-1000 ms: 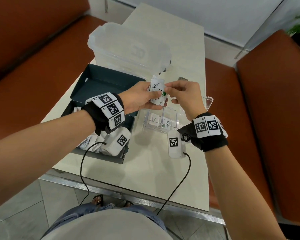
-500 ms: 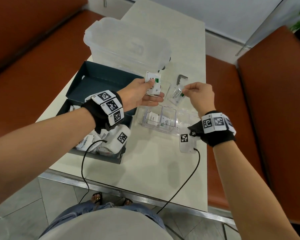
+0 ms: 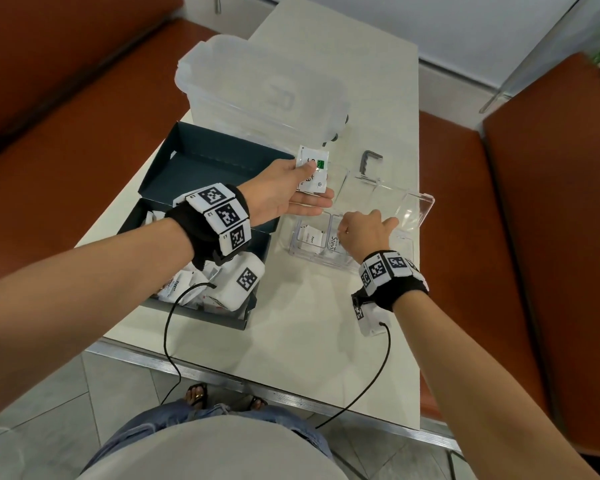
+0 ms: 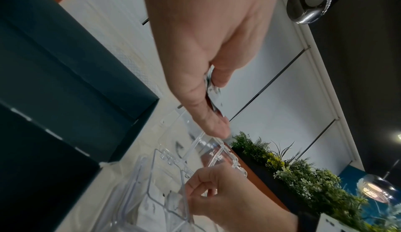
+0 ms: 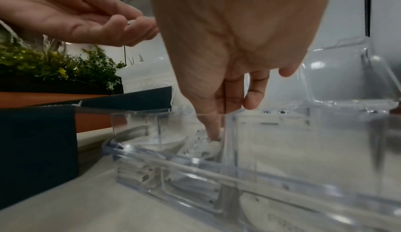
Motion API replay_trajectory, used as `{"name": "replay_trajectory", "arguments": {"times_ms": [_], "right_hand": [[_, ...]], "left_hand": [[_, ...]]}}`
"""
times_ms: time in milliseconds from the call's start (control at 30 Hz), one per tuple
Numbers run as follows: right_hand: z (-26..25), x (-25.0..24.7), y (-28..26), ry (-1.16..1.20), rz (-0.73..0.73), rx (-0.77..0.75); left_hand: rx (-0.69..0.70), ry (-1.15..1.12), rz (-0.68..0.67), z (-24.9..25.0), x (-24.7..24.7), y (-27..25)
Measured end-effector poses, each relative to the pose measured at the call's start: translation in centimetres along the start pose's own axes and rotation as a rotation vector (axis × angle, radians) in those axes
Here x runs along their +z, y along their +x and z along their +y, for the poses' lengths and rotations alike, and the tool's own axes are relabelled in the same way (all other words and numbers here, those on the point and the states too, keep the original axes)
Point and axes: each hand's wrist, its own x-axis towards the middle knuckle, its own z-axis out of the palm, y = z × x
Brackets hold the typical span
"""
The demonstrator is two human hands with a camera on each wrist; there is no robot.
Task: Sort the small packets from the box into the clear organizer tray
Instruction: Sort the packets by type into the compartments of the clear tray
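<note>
My left hand (image 3: 302,194) hovers over the far-left corner of the clear organizer tray (image 3: 312,257). Its thumb pins a few white packets with a green mark (image 3: 313,169) against flat fingers. The packets' edge (image 4: 213,90) shows between thumb and finger in the left wrist view. My right hand (image 3: 361,232) reaches down into the tray's middle front compartment. Its fingertips (image 5: 214,133) pinch a white packet (image 5: 206,147) low in that compartment. Other packets (image 3: 310,237) lie in the front-left compartment. The dark box (image 3: 215,168) stands open to the left, with several packets (image 3: 187,289) in its lower half.
The tray's clear lid (image 3: 416,209) stands open on the right. A large translucent lidded container (image 3: 264,91) sits behind the box. A small grey bracket (image 3: 369,161) lies beyond the tray. Orange benches (image 3: 465,202) flank the narrow table, whose metal front edge (image 3: 257,389) is near me.
My right hand pulled one packet off the left hand's stack, carried it right, then lowered it into the tray's middle compartment. The left hand kept the remaining packets and barely moved.
</note>
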Motion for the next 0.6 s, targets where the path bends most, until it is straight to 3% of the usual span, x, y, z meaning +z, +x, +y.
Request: {"name": "replay_trajectory", "arguments": {"times_ms": [333,600], "right_hand": [[0.3,-1.2,-0.4,-0.148,-0.151,-0.058],[0.1,-1.3,-0.6,-0.163,-0.097,-0.062]], "left_hand": [[0.011,0.019,-0.021,-0.2,-0.4,-0.1],[0.007,0.013,-0.012,-0.1,-0.3,-0.3]]}}
